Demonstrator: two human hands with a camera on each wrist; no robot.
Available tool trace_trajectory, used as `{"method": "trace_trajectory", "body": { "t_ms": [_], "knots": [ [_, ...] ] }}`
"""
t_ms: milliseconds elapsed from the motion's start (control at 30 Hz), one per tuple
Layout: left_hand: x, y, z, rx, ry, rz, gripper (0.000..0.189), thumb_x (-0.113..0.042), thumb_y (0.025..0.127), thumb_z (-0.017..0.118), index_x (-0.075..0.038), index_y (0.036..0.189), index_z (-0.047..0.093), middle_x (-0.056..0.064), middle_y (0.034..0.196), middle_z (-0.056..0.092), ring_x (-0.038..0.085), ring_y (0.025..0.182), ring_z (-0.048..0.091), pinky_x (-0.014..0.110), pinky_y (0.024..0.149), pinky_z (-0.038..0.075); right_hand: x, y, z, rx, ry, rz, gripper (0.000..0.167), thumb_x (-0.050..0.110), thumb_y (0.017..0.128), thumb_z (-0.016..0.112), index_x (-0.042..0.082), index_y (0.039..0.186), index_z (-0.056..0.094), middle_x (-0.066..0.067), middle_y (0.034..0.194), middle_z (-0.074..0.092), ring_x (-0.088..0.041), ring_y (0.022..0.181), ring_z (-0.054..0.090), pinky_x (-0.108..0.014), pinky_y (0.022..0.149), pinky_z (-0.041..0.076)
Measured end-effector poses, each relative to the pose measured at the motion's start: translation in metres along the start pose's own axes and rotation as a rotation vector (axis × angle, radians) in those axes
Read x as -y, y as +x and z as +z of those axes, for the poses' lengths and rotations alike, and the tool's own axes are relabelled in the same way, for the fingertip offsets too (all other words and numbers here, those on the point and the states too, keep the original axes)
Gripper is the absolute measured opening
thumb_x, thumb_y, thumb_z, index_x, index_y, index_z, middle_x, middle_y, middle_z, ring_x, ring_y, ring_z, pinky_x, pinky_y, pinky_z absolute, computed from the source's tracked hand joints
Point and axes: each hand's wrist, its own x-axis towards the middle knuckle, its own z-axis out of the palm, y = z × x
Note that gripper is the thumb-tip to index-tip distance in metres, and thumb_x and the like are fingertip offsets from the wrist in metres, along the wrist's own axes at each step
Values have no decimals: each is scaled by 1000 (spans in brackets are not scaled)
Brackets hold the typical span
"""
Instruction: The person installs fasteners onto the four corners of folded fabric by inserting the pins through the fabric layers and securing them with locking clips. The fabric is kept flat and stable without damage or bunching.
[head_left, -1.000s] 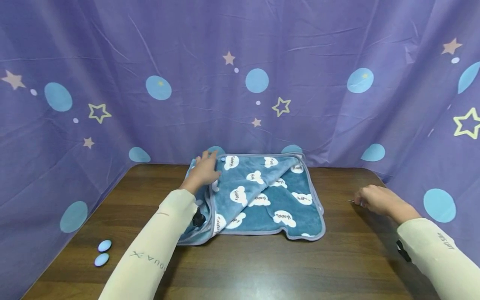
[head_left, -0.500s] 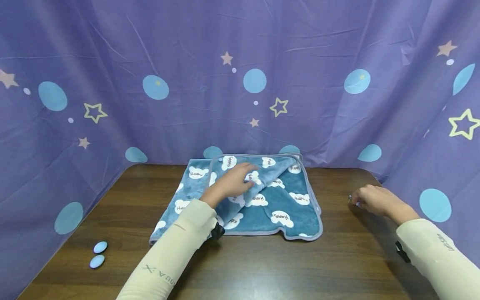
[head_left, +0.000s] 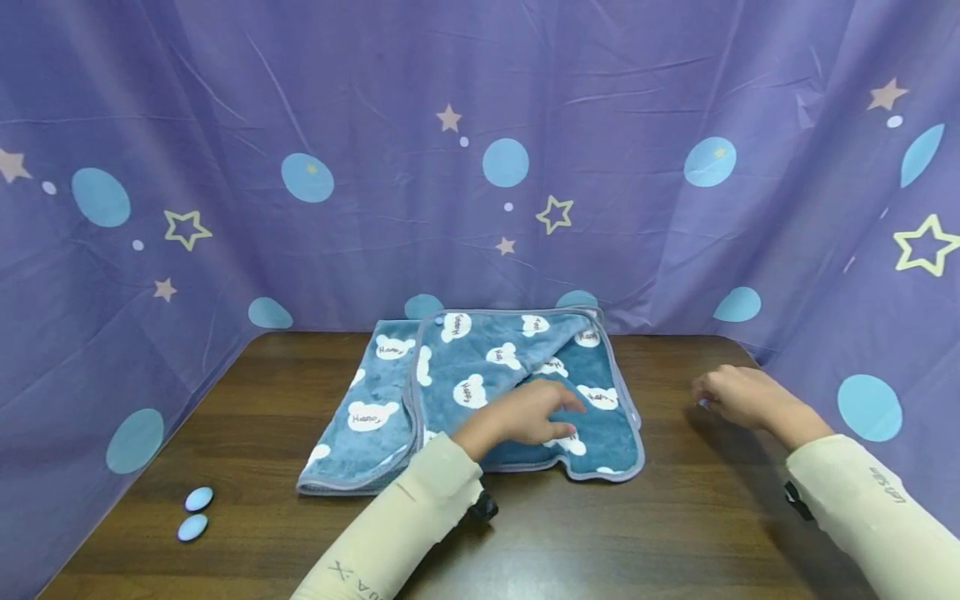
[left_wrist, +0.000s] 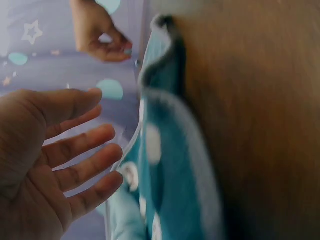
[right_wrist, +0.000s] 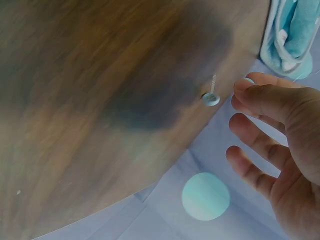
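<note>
A teal fleece blanket [head_left: 465,367] with white bear heads lies folded on the wooden table, with its front right corner rumpled. Over its right half hangs my left hand [head_left: 528,412], fingers loosely spread and holding nothing; the left wrist view shows them apart from the cloth. To the right of the blanket, my right hand [head_left: 738,396] pinches a small pale-blue piece [right_wrist: 248,80] between thumb and forefinger, mostly hidden by them. Close to those fingertips in the right wrist view is a pin [right_wrist: 211,99] with a round pale-blue head and a ridged shaft, apparently on the table.
Two pale-blue round caps [head_left: 196,513] lie at the table's front left. A small blue dot [head_left: 440,320] shows on the blanket's back edge. Behind the table [head_left: 600,542] hangs a purple curtain [head_left: 375,250] with stars, which also runs along both sides.
My left hand has left the blanket's left part and moved right and nearer over it. The blanket's left part now lies flatter. My right hand has barely moved.
</note>
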Motion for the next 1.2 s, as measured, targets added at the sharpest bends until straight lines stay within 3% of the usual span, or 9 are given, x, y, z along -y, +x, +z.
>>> {"method": "trace_trajectory", "body": {
  "t_ms": [167, 333, 400, 533, 633, 767, 933, 1067, 1200],
  "knots": [
    [-12, 14, 17, 20, -10, 73, 31, -25, 97, 74, -9, 123, 73, 2, 119, 72, 12, 106, 66, 16, 88, 48, 12, 8, -2, -21, -15, -6, 29, -2, 76, 79, 23, 73, 63, 17, 67, 55, -3, 61, 51, -32, 53, 45],
    [-23, 25, 30, 62, 6, 130, 34, -31, 90, 81, -13, 118, 75, -1, 107, 73, 6, 97, 65, 13, 83, 47, 25, 16, -5, -45, -34, -28, 30, -1, 77, 80, 23, 74, 61, 18, 69, 54, -3, 62, 49, -33, 54, 44],
    [-27, 28, 36, 94, 24, 127, 38, -35, 87, 84, -17, 119, 75, -2, 108, 72, 5, 98, 64, 13, 84, 46, 31, 19, -6, -60, -35, -33, 31, 0, 78, 80, 24, 74, 60, 19, 69, 53, -2, 62, 48, -33, 54, 43],
    [-35, 32, 44, 150, 121, 58, 51, -47, 79, 88, -25, 122, 73, -8, 108, 68, 2, 99, 60, 16, 84, 47, 40, 25, -9, -91, -19, -49, 33, 2, 80, 80, 26, 74, 58, 18, 70, 50, -3, 63, 44, -32, 54, 40],
    [-41, 34, 49, 159, 202, 37, 46, -45, 80, 87, -27, 120, 73, -11, 107, 66, 1, 97, 59, 18, 83, 47, 45, 28, -10, -100, -13, -59, 34, 2, 80, 79, 26, 72, 56, 18, 70, 47, -3, 63, 43, -31, 54, 38],
    [-46, 37, 53, 137, 221, 68, 31, -20, 86, 79, -22, 117, 75, -10, 99, 65, 1, 90, 58, 14, 78, 45, 51, 31, -9, -93, -16, -50, 36, 2, 81, 79, 25, 71, 54, 18, 68, 42, -5, 63, 41, -29, 55, 36],
    [-48, 38, 51, 82, 119, 18, 44, 0, 89, 66, -18, 129, 68, -9, 86, 60, 3, 75, 51, 15, 65, 41, 53, 35, -7, -92, -15, -34, 33, 5, 85, 79, 26, 72, 56, 18, 69, 44, -5, 65, 44, -30, 57, 39],
    [-41, 36, 45, -30, 10, 32, 45, 8, 90, 57, -18, 126, 57, -6, 76, 49, 5, 65, 41, 18, 58, 34, 56, 34, -14, -126, 8, -24, 29, 4, 84, 79, 28, 79, 63, 18, 74, 54, -7, 71, 54, -34, 60, 46],
    [-33, 36, 33, -150, 25, 125, 39, 15, 85, 52, -16, 107, 61, -3, 81, 58, 5, 71, 45, 16, 67, 38, 57, 33, -22, -179, 26, -23, 27, 1, 82, 78, 26, 84, 68, 17, 78, 61, -9, 75, 61, -36, 64, 50]
  ]
}}
